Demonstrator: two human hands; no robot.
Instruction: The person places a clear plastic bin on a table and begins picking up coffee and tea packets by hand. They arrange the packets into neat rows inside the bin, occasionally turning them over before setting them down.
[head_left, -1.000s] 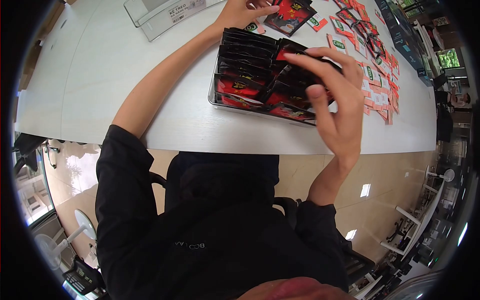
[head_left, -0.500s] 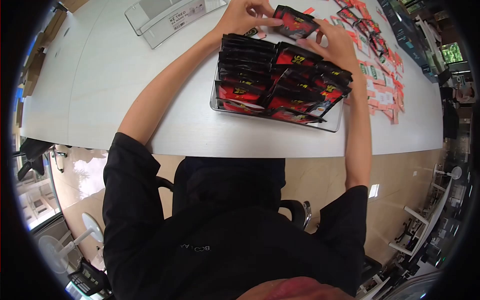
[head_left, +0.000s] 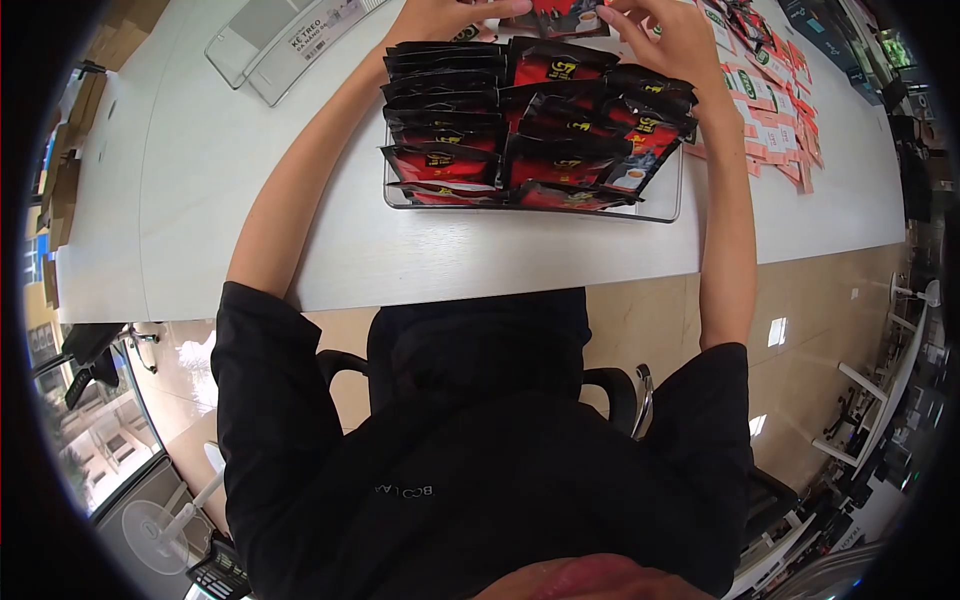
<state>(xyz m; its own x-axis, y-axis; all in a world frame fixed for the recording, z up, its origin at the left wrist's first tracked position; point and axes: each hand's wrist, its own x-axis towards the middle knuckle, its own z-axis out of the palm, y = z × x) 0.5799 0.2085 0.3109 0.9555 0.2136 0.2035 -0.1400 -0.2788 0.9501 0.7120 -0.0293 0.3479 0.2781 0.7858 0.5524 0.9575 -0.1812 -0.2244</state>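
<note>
Beyond the filled tray, a black-and-red coffee sachet (head_left: pixel 562 18) is held at the top edge of the view, its upper part cut off. My left hand (head_left: pixel 440 20) grips its left side with closed fingers, partly out of frame. On its right side, my right hand (head_left: pixel 672 38) pinches the edge between thumb and fingers. Between my forearms stands a clear plastic tray (head_left: pixel 652 216), packed with rows of upright black-and-red coffee sachets (head_left: pixel 565 165). Part of a green-lettered packet (head_left: pixel 468 33) shows beside my left hand.
A second clear plastic tray (head_left: pixel 245 72) with a paper label lies at the upper left. Several pink-and-white packets (head_left: pixel 770 125) are spread on the white table (head_left: pixel 190 200) at right. A dark box (head_left: pixel 830 45) stands at the far right edge.
The whole view has shifted, so the hands and held sachet now sit higher, partly cut off by the top edge. Both hands remain on the sachet.
</note>
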